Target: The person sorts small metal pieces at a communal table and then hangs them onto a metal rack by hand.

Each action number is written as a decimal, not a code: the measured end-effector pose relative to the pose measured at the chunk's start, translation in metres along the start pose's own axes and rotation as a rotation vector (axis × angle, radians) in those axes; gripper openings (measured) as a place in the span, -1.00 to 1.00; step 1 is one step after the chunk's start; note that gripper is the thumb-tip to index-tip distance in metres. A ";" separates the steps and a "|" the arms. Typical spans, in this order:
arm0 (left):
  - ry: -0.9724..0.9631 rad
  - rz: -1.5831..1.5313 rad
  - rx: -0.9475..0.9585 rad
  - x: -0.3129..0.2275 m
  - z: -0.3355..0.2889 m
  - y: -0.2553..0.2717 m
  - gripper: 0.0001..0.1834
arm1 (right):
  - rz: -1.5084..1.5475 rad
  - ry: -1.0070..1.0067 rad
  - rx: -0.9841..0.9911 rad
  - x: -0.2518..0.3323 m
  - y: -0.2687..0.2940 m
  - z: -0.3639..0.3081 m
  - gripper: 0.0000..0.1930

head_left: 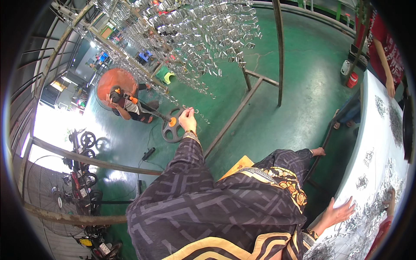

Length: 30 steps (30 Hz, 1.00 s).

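My left hand (188,120) reaches forward, its fingertips pinched on a small metal hook (196,111). The hook is beside the lower end of a hanging strand of shiny metal pieces; whether it is linked to the strand I cannot tell. More strands of silvery metal pieces (203,32) hang in dense rows ahead. My right hand (339,213) rests with spread fingers at the near edge of a white-topped table (353,173), holding nothing I can see. Around its fingertips many small dark wire hooks (362,182) lie scattered and in little heaps on the tabletop.
A metal frame (234,113) with an upright post (279,52) stands ahead. At left are a pedestal fan (116,84), a crouching person (128,104) and parked motorbikes (80,186). Another person in red (383,47) stands across the table; another hand (391,201) touches the hooks.
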<state>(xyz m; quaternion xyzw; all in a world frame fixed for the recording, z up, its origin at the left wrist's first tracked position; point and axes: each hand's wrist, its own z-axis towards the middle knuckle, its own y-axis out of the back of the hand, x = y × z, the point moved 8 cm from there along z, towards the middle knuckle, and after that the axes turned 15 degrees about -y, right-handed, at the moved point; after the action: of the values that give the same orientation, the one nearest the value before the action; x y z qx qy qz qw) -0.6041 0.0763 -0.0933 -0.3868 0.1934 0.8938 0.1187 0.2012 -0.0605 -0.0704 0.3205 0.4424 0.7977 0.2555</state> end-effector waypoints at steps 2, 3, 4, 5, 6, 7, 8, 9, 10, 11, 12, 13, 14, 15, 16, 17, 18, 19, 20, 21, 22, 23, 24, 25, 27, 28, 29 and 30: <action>0.023 0.010 0.023 -0.009 0.002 -0.001 -0.94 | -0.016 -0.006 0.000 -0.001 -0.002 0.000 -0.14; 0.028 0.025 0.029 -0.024 0.003 0.001 -0.93 | -0.023 -0.008 0.003 -0.001 -0.003 0.000 -0.14; 0.030 0.020 0.038 -0.026 0.004 0.000 -0.93 | -0.019 -0.007 0.000 0.000 -0.002 0.000 -0.14; 0.032 0.016 0.046 -0.027 0.005 0.000 -0.93 | -0.014 -0.005 -0.002 0.001 0.000 0.000 -0.14; 0.034 0.014 0.054 -0.029 0.005 0.001 -0.92 | -0.009 -0.002 -0.002 0.002 0.002 -0.001 -0.14; 0.029 0.025 0.064 -0.033 0.006 0.002 -0.92 | -0.004 0.000 -0.001 0.003 0.003 -0.001 -0.14; 0.024 0.037 0.074 -0.037 0.007 0.005 -0.92 | 0.001 0.004 0.001 0.004 0.003 -0.002 -0.14; 0.020 0.048 0.083 -0.041 0.007 0.006 -0.92 | 0.006 0.006 0.001 0.005 0.003 -0.002 -0.14; 0.008 0.069 0.096 -0.043 0.007 0.010 -0.92 | 0.014 0.018 -0.001 0.006 0.002 -0.002 -0.14; -0.003 0.093 0.107 -0.045 0.007 0.016 -0.92 | 0.023 0.032 -0.001 0.006 -0.001 -0.002 -0.14; -0.014 0.101 0.126 -0.045 0.005 0.012 -0.92 | 0.024 0.036 -0.014 0.005 0.002 -0.002 -0.14; -0.004 0.102 0.162 -0.043 0.002 0.008 -0.91 | 0.019 0.017 -0.006 0.004 0.003 -0.002 -0.14; 0.006 0.104 0.197 -0.040 -0.001 0.005 -0.90 | 0.015 -0.001 0.003 0.004 0.004 -0.003 -0.14; 0.015 0.103 0.236 -0.042 -0.005 -0.002 -0.90 | 0.008 -0.023 0.011 0.003 0.005 -0.001 -0.14; -0.048 0.112 0.264 -0.051 -0.006 -0.006 -0.89 | 0.015 -0.009 0.002 0.004 0.004 -0.002 -0.14; -0.112 0.117 0.293 -0.062 -0.006 -0.009 -0.88 | 0.019 0.002 -0.008 0.003 0.000 -0.005 -0.13; -0.181 0.102 0.338 -0.082 -0.009 -0.027 -0.88 | 0.010 -0.005 -0.029 -0.004 0.001 -0.005 -0.12; -0.193 0.068 0.367 -0.100 -0.014 -0.037 -0.86 | 0.002 -0.013 -0.013 -0.003 0.003 -0.006 -0.10; -0.257 0.070 0.406 -0.115 -0.017 -0.044 -0.86 | 0.020 0.006 -0.019 0.001 0.005 -0.006 -0.08; -0.244 -0.003 0.444 -0.118 -0.020 -0.055 -0.85 | 0.066 -0.028 0.006 0.005 0.009 -0.007 -0.07; -0.208 -0.017 0.501 -0.135 -0.026 -0.067 -0.85 | 0.111 -0.048 0.029 0.010 0.015 -0.006 -0.06; -0.155 -0.082 0.537 -0.144 -0.032 -0.076 -0.85 | 0.136 -0.034 0.001 0.012 0.015 -0.009 -0.04; -0.140 -0.154 0.570 -0.148 -0.037 -0.086 -0.85 | 0.170 -0.047 -0.001 0.017 0.020 -0.009 -0.05; -0.157 -0.250 0.583 -0.147 -0.042 -0.097 -0.85 | 0.178 -0.075 0.006 0.018 0.018 -0.010 -0.06; -0.176 -0.310 0.655 -0.167 -0.057 -0.118 -0.85 | 0.256 -0.119 0.022 0.023 0.022 -0.005 -0.11; -0.152 -0.382 0.687 -0.182 -0.067 -0.133 -0.88 | 0.273 -0.124 -0.034 0.026 0.034 -0.002 -0.18; -0.160 -0.466 0.738 -0.197 -0.078 -0.147 -0.87 | 0.360 -0.166 -0.066 0.023 0.043 0.001 -0.27; -0.172 -0.549 0.778 -0.214 -0.087 -0.162 -0.87 | 0.424 -0.233 -0.121 0.014 0.048 -0.001 -0.37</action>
<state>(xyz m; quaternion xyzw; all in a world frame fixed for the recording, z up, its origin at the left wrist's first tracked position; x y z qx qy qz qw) -0.3453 0.1704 -0.0309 -0.2753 0.3935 0.7195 0.5016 0.1854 -0.0744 -0.0246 0.4803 0.2842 0.8161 0.1504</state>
